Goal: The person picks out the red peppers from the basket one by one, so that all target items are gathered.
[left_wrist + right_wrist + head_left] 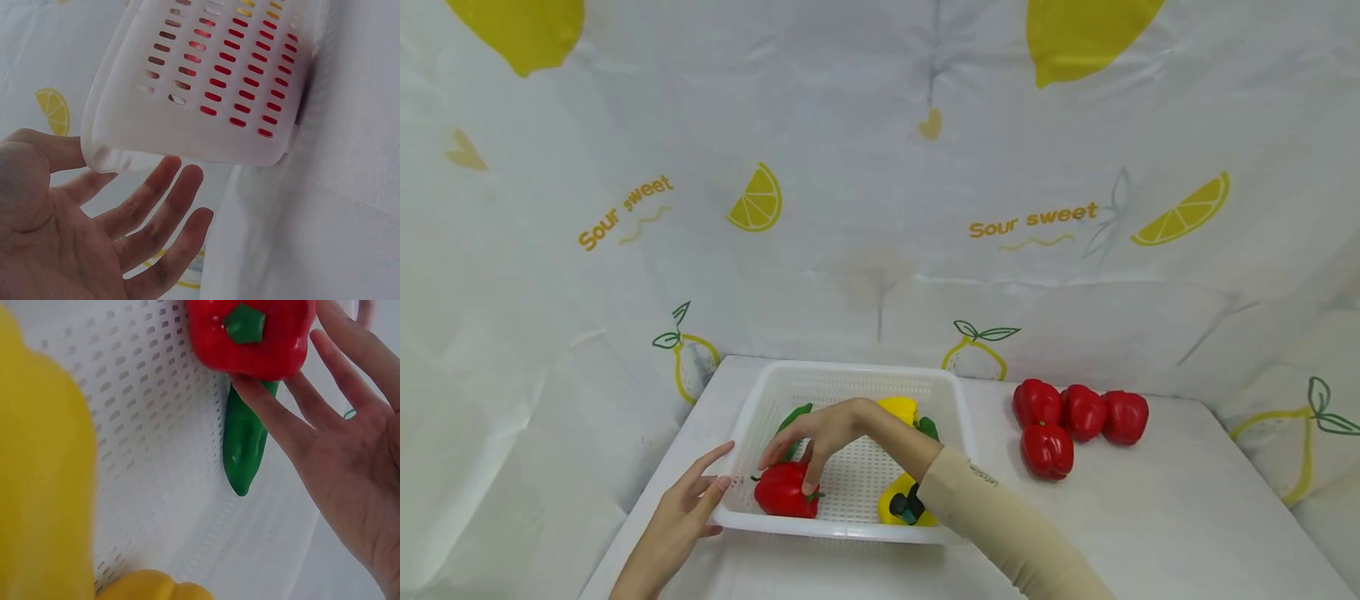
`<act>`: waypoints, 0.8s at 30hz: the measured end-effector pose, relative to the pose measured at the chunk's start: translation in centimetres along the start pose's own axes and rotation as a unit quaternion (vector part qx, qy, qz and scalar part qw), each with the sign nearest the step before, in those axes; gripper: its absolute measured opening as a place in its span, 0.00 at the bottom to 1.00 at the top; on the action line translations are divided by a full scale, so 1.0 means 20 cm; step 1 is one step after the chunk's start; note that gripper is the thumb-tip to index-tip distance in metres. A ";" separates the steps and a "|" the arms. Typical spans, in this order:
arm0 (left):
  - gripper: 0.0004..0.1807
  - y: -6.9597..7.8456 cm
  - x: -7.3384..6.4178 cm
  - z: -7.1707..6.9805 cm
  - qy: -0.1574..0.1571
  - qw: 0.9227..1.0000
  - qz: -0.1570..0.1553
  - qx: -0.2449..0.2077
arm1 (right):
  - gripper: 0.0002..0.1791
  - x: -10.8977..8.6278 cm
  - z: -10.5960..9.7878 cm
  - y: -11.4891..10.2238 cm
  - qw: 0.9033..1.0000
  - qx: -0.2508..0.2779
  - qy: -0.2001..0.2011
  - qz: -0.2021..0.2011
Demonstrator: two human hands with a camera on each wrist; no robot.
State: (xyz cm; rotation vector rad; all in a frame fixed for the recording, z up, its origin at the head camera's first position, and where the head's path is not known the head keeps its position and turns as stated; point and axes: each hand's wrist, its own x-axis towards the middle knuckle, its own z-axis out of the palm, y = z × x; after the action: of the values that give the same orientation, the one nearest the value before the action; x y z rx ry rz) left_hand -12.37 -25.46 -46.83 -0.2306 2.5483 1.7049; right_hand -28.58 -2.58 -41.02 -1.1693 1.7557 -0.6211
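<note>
A white perforated basket [850,532] stands on the table. Inside it, at the near left corner, lies a red bell pepper [782,492] with a green stem. My right hand [820,433] reaches in from the right and grips this pepper, thumb on one side and fingers on the other. Beside the pepper a long green pepper [244,440] lies partly behind my fingers. At the basket's left rim my left hand [681,512] touches the edge with thumb and index finger; its other fingers spread, fairly straight, outside the wall, as the left wrist view shows.
In the basket's right part are a yellow bell pepper [900,408] at the back, another yellow pepper [889,498] in front and a second green pepper [928,428]. Several red bell peppers [1084,412] lie grouped on the table [1135,517] right of the basket. A lemon-print sheet [865,192] hangs behind.
</note>
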 end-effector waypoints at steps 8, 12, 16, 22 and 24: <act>0.32 0.01 -0.01 0.01 -0.001 1.000 -0.001 -0.007 | 0.42 0.01 0.00 -0.02 0.999 0.001 -0.029 0.030; 0.32 0.00 -0.01 0.01 0.000 1.000 0.000 -0.007 | 0.43 0.00 -0.01 -0.03 0.997 -0.019 -0.036 0.064; 0.32 0.00 0.00 0.00 0.000 1.000 0.007 -0.004 | 0.41 -0.02 -0.01 -0.03 0.994 -0.012 -0.038 0.103; 0.31 0.00 -0.01 0.01 0.003 1.000 0.008 0.000 | 0.39 -0.05 -0.01 -0.02 0.990 -0.004 -0.036 0.137; 0.31 0.00 -0.01 0.01 0.004 1.000 0.010 0.002 | 0.39 -0.06 -0.01 -0.01 0.989 -0.001 -0.038 0.144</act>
State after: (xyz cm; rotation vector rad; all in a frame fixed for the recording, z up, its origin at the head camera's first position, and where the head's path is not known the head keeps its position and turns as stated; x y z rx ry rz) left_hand -12.23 -25.36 -46.89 -0.2136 2.5673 1.7102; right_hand -28.52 -1.69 -40.30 -0.9043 1.8166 -0.3954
